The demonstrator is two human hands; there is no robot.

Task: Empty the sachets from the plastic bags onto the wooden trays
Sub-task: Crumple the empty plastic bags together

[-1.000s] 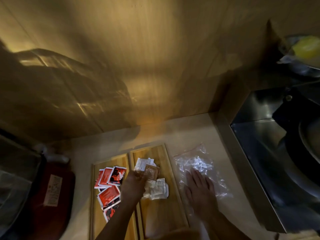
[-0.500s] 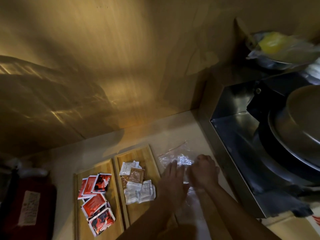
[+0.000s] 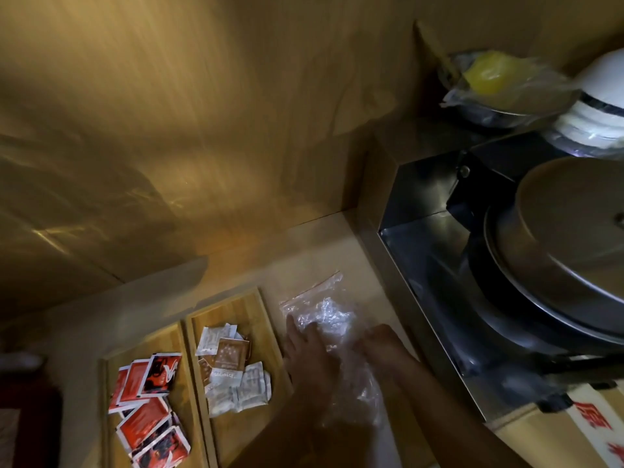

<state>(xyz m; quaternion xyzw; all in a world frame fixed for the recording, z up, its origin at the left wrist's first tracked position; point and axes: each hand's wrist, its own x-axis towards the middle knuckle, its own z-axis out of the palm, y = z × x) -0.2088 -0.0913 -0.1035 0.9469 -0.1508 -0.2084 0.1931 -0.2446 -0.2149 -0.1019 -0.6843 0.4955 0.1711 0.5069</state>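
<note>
Head camera, steep downward view (close) over counter corner.

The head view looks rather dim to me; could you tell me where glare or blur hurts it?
Head view: dim, warm light; glare on the plastic bag; both hands dark and soft; the red sachets stay readable.

L hand – palm down, fingers spread flat, forearm entering from bottom centre. R hand just beside it – knuckles up, fingers curled under in loose fist, forearm running to lower right. Both arms bare.
</note>
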